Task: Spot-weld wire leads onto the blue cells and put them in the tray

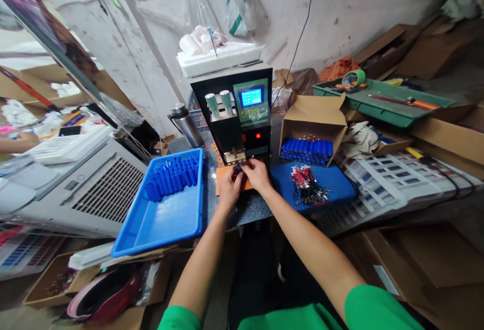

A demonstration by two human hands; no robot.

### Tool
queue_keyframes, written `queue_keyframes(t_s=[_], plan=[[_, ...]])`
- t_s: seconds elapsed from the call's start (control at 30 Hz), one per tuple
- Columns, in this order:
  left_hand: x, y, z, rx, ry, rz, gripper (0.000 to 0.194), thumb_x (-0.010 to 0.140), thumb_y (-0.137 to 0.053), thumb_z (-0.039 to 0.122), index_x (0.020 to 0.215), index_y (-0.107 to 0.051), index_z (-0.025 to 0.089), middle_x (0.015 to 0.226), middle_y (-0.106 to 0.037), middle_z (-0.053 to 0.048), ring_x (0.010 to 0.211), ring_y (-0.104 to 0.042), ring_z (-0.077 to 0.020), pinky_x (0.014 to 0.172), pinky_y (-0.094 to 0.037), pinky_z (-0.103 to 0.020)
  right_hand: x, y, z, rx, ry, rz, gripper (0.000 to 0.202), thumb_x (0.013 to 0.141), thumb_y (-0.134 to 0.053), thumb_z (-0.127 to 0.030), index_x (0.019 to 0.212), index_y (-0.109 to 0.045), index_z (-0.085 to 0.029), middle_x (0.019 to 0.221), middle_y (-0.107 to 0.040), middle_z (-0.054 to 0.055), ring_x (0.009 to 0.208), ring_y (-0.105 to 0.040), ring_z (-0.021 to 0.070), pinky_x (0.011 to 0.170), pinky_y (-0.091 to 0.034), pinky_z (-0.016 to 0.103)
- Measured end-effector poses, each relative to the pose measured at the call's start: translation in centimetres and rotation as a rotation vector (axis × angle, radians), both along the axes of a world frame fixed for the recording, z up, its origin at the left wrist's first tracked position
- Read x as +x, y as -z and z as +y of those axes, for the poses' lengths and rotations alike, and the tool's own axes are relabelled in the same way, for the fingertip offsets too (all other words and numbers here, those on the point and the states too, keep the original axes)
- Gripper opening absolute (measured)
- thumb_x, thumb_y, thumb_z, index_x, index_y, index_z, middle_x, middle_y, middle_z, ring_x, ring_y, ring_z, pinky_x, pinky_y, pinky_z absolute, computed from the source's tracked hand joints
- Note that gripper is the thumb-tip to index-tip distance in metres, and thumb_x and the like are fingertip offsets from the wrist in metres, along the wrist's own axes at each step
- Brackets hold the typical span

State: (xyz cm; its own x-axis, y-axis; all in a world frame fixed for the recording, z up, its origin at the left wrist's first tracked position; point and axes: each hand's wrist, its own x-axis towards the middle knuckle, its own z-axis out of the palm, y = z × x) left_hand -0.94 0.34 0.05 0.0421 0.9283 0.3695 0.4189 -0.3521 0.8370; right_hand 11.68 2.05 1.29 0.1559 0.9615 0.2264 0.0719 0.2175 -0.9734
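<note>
Workpiece (pixel 238 169), blue, is being pinched by L hand (pixel 230 186) & R hand (pixel 257 174) near machine tips (pixel 235 155); step is apparently positioning, next move prob. needing steady alignment.

Showing as a small dark-blue piece (pixel 238 169), being held mostly hidden between the left hand (pixel 230 187) and the right hand (pixel 257 174), sitting just by the metal tips (pixel 234 155) of the black machine (pixel 223 135), near the orange board (pixel 221 174), and showing too little to tell its tilt.
</note>
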Motion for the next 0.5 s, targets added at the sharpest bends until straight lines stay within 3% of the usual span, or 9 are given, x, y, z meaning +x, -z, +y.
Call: queue_keyframes(t_s=[0.5], plan=[[-0.1,0.6,0.5,-0.031,-0.008,-0.035,0.032,0.088,-0.059,0.035,0.114,-0.066,0.019,0.099,-0.073,-0.007,0.087,-0.068,-0.0204,0.082,-0.053,-0.033,1.4,0.4,-0.4,0.007,-0.093,-0.031,0.011,0.078,-0.063,-0.030,0.076,-0.063,-0.019,0.077,-0.070,0.003,0.073,-0.065,0.0190,0.069,-0.048,0.028]])
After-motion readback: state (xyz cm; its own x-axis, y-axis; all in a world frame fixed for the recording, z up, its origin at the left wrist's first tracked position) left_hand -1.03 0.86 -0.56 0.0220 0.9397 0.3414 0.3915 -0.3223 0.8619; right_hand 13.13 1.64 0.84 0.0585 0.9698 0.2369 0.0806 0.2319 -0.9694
